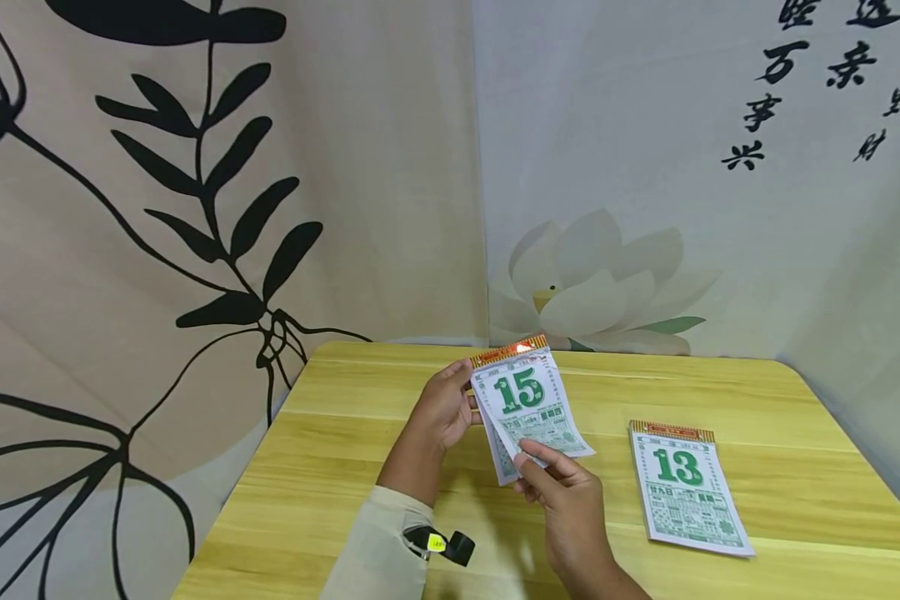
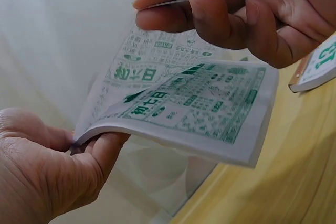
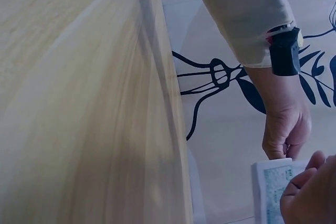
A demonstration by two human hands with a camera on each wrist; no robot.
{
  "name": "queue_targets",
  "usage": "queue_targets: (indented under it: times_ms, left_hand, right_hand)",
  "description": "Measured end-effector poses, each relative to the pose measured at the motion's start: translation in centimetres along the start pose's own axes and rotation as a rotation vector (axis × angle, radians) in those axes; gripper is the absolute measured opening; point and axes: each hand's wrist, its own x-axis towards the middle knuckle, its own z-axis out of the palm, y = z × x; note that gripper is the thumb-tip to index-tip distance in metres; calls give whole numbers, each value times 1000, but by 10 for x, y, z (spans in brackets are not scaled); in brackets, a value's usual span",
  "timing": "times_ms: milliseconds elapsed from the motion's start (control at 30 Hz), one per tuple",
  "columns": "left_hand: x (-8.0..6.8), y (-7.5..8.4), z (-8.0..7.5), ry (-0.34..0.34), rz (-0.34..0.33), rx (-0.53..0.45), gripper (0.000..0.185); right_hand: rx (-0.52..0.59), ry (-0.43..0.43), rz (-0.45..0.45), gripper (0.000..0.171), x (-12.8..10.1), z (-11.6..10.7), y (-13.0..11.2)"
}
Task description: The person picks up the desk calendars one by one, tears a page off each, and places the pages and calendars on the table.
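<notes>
paper pad (image 1: pixel 528 408), a tear-off calendar showing 15, is held up above the table (image 1: pixel 330 467), near its middle. left hand (image 1: pixel 442 412) grips the pad's left edge, thumb in front, which steadies the block. right hand (image 1: pixel 570 508) pinches the top sheet's lower corner, lifting it off the pages beneath so it curls free. second pad (image 1: pixel 686 487), showing 13, lies flat to the right, well apart. open wood lies all round, with the table's front edge close below the wrists.
</notes>
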Motion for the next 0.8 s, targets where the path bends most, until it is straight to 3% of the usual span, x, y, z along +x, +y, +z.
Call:
queue_targets:
  times_ms: [800]
  left_hand:
    - [2,-2,-8,32,-3,30,47]
  right_hand:
    - [70,-5,-61,20,1,-10,-17]
